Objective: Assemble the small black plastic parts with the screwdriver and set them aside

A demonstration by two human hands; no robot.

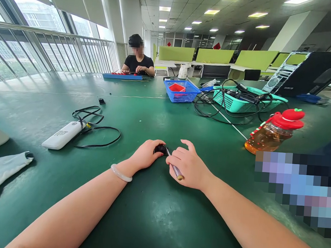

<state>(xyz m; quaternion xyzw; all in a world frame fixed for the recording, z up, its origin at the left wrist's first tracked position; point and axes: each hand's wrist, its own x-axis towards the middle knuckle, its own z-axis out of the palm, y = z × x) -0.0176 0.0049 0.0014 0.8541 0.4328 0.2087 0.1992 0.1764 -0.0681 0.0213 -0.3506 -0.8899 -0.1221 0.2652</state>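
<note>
My left hand (146, 153), with a pale bracelet at its wrist, is closed round a small black part (160, 149) on the green table (153, 217). Thumb and fingers hold it from the left side. In my right hand (190, 165) is a slim screwdriver-like tool (177, 173) with a brass-coloured butt end. It slants up and left, its far end at the black part; whether the tip touches cannot be made out. The right little finger sticks out.
At left lie a white power bank (62, 135), its black cable (108, 128) and a small black piece (101, 101). Blue basket (181, 96), teal basket (240, 105) with cables, and a red-lidded bottle (274, 133) stand right. Another person (141, 63) sits across the table.
</note>
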